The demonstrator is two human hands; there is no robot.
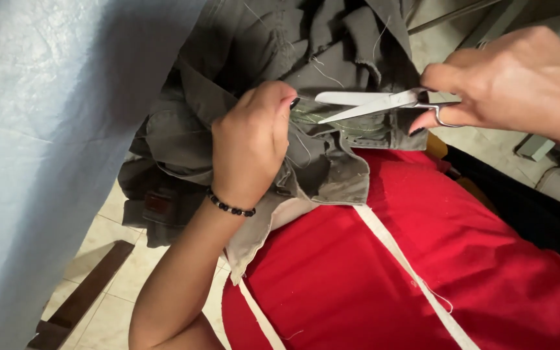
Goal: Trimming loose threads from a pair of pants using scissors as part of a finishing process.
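Observation:
My left hand (251,142), with a black bead bracelet at the wrist, is closed around a bunched fold of an olive-grey garment (332,45). My right hand (520,78) grips a pair of silver scissors (371,104) by the handles. The blades are parted and point left, their tips close to my left fingers, over a seam with loose threads. The garment hangs over my lap, which is covered by red cloth (390,272) with a white strap.
A pale blue sheet of fabric (46,129) hangs along the left side. Below lies a tiled floor (111,291) with a dark wooden bar (79,298). Black cloth (526,207) and pale machine parts sit at the right.

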